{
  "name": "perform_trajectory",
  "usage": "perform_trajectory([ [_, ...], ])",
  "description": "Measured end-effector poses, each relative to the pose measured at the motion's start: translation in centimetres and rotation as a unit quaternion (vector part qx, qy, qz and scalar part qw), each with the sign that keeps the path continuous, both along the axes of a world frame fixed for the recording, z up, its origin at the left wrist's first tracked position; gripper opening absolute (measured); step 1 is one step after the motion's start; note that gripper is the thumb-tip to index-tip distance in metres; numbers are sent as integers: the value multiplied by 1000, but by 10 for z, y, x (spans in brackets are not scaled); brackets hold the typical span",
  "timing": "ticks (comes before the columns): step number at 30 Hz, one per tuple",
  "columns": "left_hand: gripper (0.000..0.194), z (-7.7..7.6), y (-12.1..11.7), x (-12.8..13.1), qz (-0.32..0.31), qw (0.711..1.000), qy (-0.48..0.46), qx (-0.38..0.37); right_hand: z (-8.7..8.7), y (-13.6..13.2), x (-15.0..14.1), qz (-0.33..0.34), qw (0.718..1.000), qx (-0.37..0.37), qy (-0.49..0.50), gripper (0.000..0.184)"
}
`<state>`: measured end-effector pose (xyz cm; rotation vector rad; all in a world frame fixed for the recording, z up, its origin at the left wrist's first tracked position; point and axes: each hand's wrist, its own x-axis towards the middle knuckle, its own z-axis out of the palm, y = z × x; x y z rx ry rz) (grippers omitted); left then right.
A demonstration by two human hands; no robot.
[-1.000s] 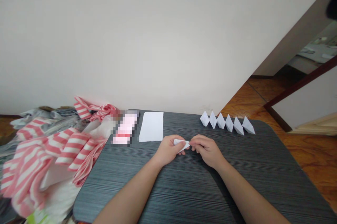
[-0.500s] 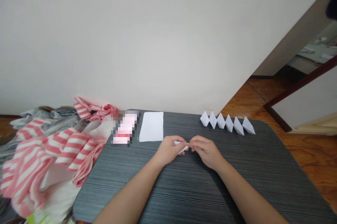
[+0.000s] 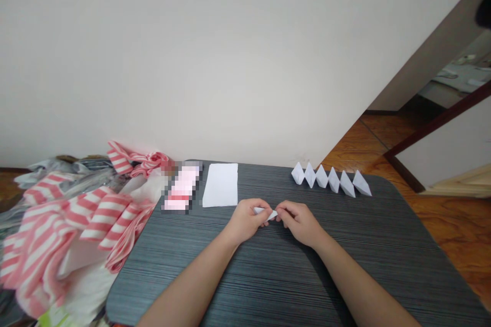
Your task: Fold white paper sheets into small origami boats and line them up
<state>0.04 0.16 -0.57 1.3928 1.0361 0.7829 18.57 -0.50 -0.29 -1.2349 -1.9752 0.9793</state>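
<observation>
A small folded piece of white paper [image 3: 272, 215] is held between my two hands above the middle of the dark table. My left hand [image 3: 251, 218] is closed around its left part, with the thumb lying on top. Thumb and fingers of my right hand [image 3: 298, 220] pinch its right tip. Part of the paper is hidden by my fingers. Beyond my right hand, several folded white paper boats [image 3: 321, 177] stand in a row. Past my left hand lies a stack of white paper sheets [image 3: 221, 185].
The dark wood-grain table [image 3: 184, 276] has rounded corners and meets a pale wall [image 3: 230, 61] at the back. A blurred-out pink item [image 3: 184, 188] lies at its left edge. Striped red-and-white cloth [image 3: 49, 245] is heaped on the left. Wooden floor [image 3: 456, 219] shows on the right.
My hands have turned the folded paper slightly, and its right end shows more between them. The right fingers have curled in closer on the tip. Everything else is unmoved.
</observation>
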Motion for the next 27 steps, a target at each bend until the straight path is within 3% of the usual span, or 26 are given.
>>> perform_trajectory([
  [7,22,0,0,0,0,999,28,20,3,1,-2,9,999,29,-43,21],
  [27,26,4,0,1,-2,999,36,13,6,0,-1,17,999,36,-36,19],
])
